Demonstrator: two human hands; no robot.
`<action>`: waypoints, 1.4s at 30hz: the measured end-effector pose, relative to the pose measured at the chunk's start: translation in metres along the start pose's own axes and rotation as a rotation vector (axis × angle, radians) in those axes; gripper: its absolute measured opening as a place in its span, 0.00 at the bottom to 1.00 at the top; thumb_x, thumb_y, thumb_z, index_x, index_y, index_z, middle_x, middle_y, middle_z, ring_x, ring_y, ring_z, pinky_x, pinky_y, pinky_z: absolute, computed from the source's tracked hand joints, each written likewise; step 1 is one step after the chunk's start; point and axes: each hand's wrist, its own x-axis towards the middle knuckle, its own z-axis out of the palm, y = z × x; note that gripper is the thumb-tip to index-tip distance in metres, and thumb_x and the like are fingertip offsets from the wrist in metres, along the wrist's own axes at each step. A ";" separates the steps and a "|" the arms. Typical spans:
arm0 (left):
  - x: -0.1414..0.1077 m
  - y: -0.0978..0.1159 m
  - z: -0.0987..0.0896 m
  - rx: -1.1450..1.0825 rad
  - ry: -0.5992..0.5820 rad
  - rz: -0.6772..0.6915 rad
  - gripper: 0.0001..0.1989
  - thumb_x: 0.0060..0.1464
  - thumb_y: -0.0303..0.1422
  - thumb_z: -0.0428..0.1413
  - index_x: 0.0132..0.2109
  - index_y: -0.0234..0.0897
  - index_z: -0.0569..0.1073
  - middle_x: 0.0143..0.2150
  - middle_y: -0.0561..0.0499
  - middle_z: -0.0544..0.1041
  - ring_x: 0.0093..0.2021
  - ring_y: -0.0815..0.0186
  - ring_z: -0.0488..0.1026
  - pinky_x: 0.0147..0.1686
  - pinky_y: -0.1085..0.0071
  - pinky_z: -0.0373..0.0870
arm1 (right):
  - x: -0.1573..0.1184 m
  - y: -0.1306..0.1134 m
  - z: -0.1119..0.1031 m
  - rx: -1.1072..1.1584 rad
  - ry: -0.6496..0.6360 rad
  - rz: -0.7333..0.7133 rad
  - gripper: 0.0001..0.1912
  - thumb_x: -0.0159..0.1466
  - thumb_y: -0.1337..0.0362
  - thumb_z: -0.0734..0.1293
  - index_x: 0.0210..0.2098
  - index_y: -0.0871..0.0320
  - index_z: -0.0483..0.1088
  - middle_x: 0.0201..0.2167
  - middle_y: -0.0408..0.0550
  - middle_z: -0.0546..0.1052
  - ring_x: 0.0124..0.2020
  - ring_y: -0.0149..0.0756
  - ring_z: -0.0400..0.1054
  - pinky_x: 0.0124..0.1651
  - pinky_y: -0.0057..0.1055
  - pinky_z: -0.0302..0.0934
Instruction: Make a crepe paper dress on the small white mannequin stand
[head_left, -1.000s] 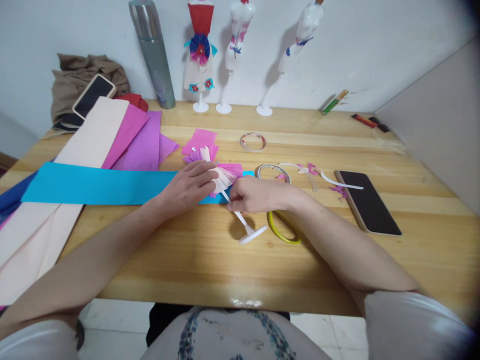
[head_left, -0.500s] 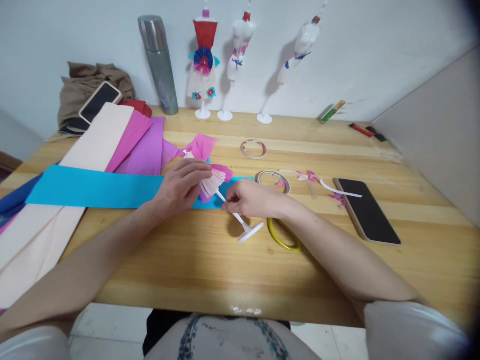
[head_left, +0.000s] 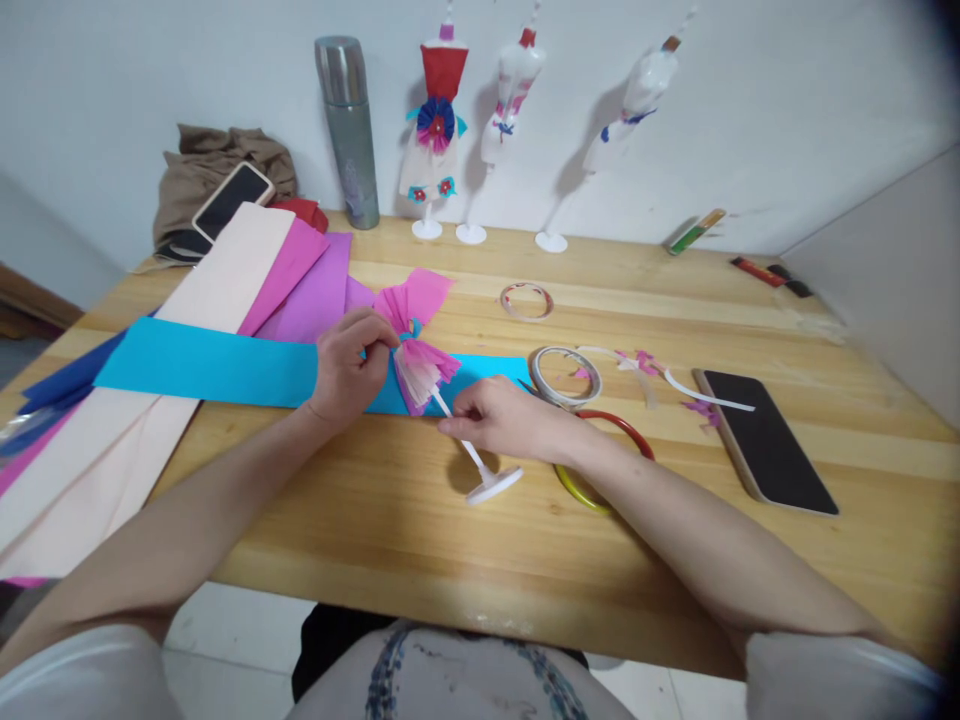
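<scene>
A small mannequin stand [head_left: 487,483] leans over the table, dressed in pink and pale crepe paper [head_left: 421,368] with a blue band at the waist. My right hand [head_left: 487,412] is closed around its white pole, just below the skirt. At the upper left of the skirt, my left hand [head_left: 354,362] has its fingers closed at the blue band; a bit of blue shows between them. Beneath the figure and my left hand lies a long blue paper strip [head_left: 210,365].
Scissors with red and yellow handles [head_left: 626,430] lie under my right forearm, beside tape rolls [head_left: 566,377] and a phone [head_left: 772,440]. Paper sheets [head_left: 232,260] cover the left. At the back stand a flask [head_left: 349,150] and several mannequins [head_left: 441,125].
My left hand has drawn back from over the skirt and closed its fingers near the waist, uncovering the blue band. The whole view has shifted slightly, and the red scissor handle now shows.
</scene>
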 end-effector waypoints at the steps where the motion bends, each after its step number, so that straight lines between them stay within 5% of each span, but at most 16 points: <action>1: 0.000 0.000 0.001 -0.011 -0.005 -0.038 0.12 0.51 0.21 0.49 0.27 0.39 0.73 0.29 0.53 0.77 0.31 0.67 0.75 0.35 0.69 0.72 | 0.000 0.000 0.000 -0.005 -0.003 -0.002 0.23 0.66 0.61 0.66 0.17 0.58 0.58 0.17 0.35 0.53 0.22 0.25 0.46 0.29 0.31 0.42; 10: -0.001 -0.006 0.003 -0.078 0.035 -0.302 0.09 0.50 0.23 0.50 0.29 0.39 0.73 0.29 0.52 0.77 0.30 0.66 0.72 0.31 0.66 0.70 | 0.000 0.001 -0.004 0.011 0.058 0.028 0.22 0.65 0.64 0.66 0.17 0.57 0.56 0.16 0.36 0.56 0.22 0.26 0.50 0.30 0.30 0.44; 21: 0.016 0.006 -0.016 -0.002 0.153 0.121 0.12 0.55 0.19 0.50 0.32 0.38 0.74 0.33 0.53 0.78 0.35 0.69 0.76 0.35 0.68 0.74 | -0.006 0.027 -0.026 -0.066 -0.014 -0.040 0.18 0.62 0.66 0.67 0.18 0.57 0.60 0.16 0.37 0.56 0.21 0.27 0.50 0.28 0.31 0.42; 31: 0.029 0.008 -0.030 -0.077 -0.404 0.138 0.10 0.54 0.25 0.52 0.31 0.39 0.78 0.35 0.48 0.82 0.35 0.65 0.78 0.36 0.68 0.76 | -0.011 0.014 -0.025 -0.327 -0.025 0.063 0.15 0.64 0.61 0.69 0.22 0.57 0.71 0.21 0.45 0.68 0.23 0.31 0.57 0.29 0.33 0.45; 38: 0.029 -0.002 -0.025 -0.086 -0.604 0.209 0.09 0.52 0.26 0.53 0.30 0.41 0.78 0.37 0.48 0.82 0.40 0.62 0.76 0.42 0.65 0.75 | -0.011 0.016 -0.023 -0.286 0.006 0.012 0.17 0.66 0.56 0.69 0.24 0.57 0.71 0.21 0.45 0.69 0.23 0.32 0.57 0.29 0.33 0.44; 42: 0.028 -0.006 -0.024 -0.090 -0.617 0.300 0.09 0.52 0.24 0.54 0.33 0.40 0.77 0.42 0.48 0.81 0.48 0.60 0.75 0.48 0.62 0.73 | -0.011 0.011 -0.019 -0.234 0.218 0.000 0.13 0.66 0.61 0.68 0.25 0.57 0.71 0.21 0.43 0.70 0.22 0.30 0.57 0.29 0.31 0.45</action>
